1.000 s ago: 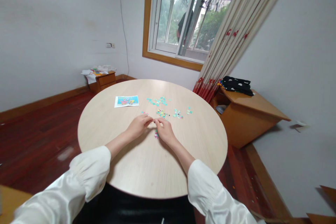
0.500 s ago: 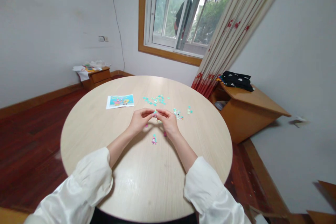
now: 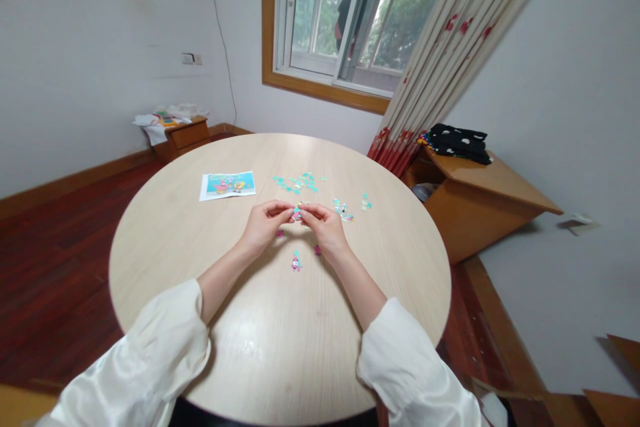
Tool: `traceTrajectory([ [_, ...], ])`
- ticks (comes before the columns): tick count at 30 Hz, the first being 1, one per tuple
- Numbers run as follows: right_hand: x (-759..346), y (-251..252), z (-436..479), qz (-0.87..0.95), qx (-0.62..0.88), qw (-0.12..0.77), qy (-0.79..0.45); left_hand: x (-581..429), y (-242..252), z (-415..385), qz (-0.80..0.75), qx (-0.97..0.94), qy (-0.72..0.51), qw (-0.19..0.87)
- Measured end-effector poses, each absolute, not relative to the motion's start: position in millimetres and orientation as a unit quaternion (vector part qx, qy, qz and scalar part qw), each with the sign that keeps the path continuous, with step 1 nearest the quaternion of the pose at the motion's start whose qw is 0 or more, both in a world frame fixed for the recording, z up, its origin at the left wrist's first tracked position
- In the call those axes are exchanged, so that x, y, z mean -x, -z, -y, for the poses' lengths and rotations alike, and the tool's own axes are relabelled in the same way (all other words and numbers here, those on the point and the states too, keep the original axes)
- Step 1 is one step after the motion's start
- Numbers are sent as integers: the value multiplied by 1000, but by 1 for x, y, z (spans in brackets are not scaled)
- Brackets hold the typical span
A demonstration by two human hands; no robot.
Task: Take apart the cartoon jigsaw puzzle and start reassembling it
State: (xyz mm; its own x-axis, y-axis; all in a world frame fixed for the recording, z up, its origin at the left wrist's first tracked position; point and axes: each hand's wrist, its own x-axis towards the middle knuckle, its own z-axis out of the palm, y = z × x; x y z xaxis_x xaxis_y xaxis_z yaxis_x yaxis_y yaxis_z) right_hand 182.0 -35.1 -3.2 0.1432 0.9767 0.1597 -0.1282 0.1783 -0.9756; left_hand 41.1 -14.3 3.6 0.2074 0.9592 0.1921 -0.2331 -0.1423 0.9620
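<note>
Over the middle of the round table, my left hand (image 3: 264, 227) and my right hand (image 3: 324, 228) meet at the fingertips. Both are closed in a pinch on small pink and teal jigsaw puzzle pieces (image 3: 297, 214); whether these are joined is too small to tell. Nearer to me lies a little joined cluster of pink and teal pieces (image 3: 297, 262). A pink piece (image 3: 317, 250) lies under my right wrist, and another pink piece (image 3: 280, 233) by my left fingers. Beyond my hands are scattered teal pieces (image 3: 299, 183), with a mixed pile (image 3: 343, 209) to the right.
A printed picture sheet (image 3: 228, 185) with cartoon figures lies at the table's left. One small group of pieces (image 3: 366, 202) is farther right on the table (image 3: 240, 347). Behind stand a wooden cabinet (image 3: 480, 213) with dark cloth (image 3: 459, 143), a curtain and a window.
The view has shifted slightly. Pink now shows on what my fingertips hold, where mostly teal showed before. My hands stay together over the same spot.
</note>
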Motion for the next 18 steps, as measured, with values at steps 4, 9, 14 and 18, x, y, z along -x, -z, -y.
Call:
traceTrajectory([
  [4, -185, 3, 36, 477, 461, 602, -445, -39, -3, 14, -348, -542, -522, 560],
  [9, -188, 1, 36, 489, 465, 582, -454, -38, -2, 13, -359, -565, -514, 537],
  [14, -188, 1, 35, 503, 450, 576, -461, -38, -1, 12, -358, -577, -509, 529],
  [18, -188, 3, 34, 494, 449, 578, -470, -38, 0, 12, -357, -579, -507, 530],
])
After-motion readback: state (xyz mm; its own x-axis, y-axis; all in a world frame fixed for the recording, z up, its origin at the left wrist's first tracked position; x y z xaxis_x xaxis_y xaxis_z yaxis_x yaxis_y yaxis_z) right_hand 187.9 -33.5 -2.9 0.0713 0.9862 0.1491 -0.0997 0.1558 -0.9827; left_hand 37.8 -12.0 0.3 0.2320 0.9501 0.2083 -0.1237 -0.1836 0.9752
